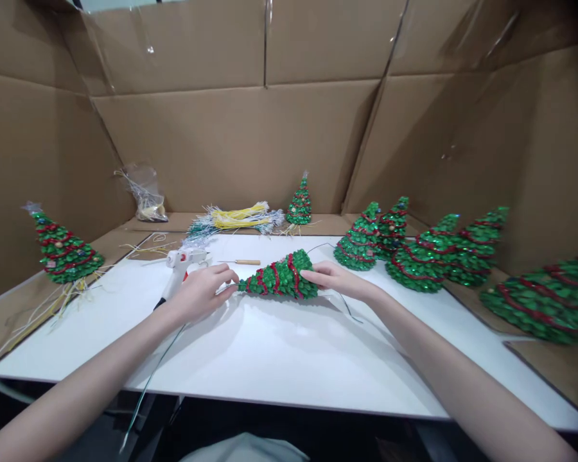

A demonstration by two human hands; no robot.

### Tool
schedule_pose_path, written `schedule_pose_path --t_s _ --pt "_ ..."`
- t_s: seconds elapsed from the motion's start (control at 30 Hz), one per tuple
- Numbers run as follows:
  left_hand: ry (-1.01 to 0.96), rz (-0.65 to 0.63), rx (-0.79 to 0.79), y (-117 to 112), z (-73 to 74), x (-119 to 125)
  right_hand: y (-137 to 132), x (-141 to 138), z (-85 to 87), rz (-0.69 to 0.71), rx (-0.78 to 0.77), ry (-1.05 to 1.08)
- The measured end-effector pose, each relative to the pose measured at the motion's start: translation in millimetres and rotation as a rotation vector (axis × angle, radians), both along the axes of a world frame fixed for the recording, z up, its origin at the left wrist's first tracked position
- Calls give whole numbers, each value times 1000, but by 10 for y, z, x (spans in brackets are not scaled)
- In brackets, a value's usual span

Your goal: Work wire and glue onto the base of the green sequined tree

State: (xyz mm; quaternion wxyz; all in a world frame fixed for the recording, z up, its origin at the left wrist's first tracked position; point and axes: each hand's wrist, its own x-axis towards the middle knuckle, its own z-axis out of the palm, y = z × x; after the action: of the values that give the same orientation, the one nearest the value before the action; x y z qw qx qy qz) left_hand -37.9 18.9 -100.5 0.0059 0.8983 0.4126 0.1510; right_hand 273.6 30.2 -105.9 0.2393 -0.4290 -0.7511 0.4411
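Note:
A small green Christmas tree with red garland lies on its side over the white table, its tip to the left. My right hand grips its wide base, thumb on the near side. At the tip my left hand is closed in a pinch, apparently on a thin green wire. That wire trails from under my left wrist over the table's front edge. Another thin dark wire sticks out near the base. Just behind my left hand stands a white glue gun, partly hidden by my forearm.
Several decorated trees stand at the right; one tree is at the left, another at the back. Behind the hands lie a wooden-handled tool, bundles of yellow and white wires and a plastic bag. Cardboard walls enclose the table.

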Motion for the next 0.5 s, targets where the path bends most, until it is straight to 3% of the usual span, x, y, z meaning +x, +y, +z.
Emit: schedule_pose_path --t_s 0.23,0.5 --pt "156 -21 -31 120 152 52 -12 1 -33 -17 -5 16" --pt "163 -36 -35 157 132 87 -48 -15 -102 -26 -18 107"
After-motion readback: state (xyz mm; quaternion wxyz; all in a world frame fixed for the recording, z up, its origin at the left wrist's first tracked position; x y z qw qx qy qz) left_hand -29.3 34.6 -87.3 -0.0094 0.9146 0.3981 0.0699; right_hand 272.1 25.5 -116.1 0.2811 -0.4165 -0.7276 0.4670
